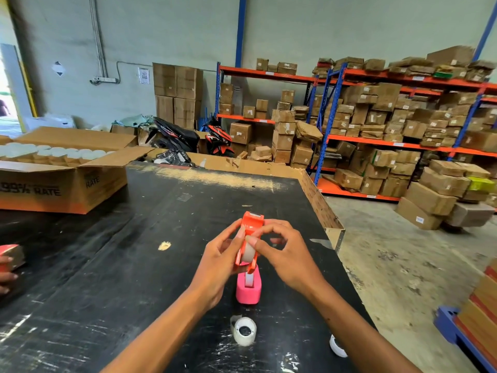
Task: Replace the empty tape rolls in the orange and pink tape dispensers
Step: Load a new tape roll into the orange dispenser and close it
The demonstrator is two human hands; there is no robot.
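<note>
I hold the orange tape dispenser [251,224] above the black table [134,265], its cutter end pointing away from me. My left hand [219,261] grips its left side. My right hand [285,251] pinches its right side, thumb and forefinger at a clear tape roll [247,251] seated inside it. The pink tape dispenser [248,289] stands on the table just below the orange one, with tape in its slot. A clear roll [244,331] lies on the table near me, and another white roll [337,345] peeks out beside my right forearm.
An open cardboard box [61,181] of several tape rolls sits at the table's far left. Another person's hand [6,270] holds a red-topped item at the left edge. The table's right edge drops to concrete floor; shelves of parcels [390,125] stand beyond.
</note>
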